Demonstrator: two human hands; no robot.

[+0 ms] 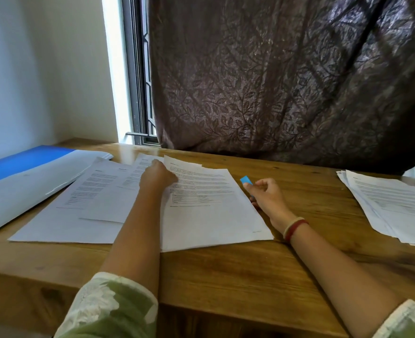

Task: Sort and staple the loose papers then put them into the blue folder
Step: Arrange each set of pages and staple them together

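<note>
Blue folder (18,164) cut off at left edge. Paper stack (391,203) at right cropped by frame edge. Print on loose papers (201,215) too small to be read. Blue object (246,179) largely hidden by right hand (267,196); fingers of left hand (156,178) concealed.

On the counter (226,276), at its middle, the loose papers (99,211), overlapping. Left of the loose papers, touching their edge, the folder (30,181), lying open. Just right of them, the stapler (246,180); farther right, well apart, a second stack (391,206). Behind them, past the counter's far edge, the curtain (274,81) and window (138,93).
</note>
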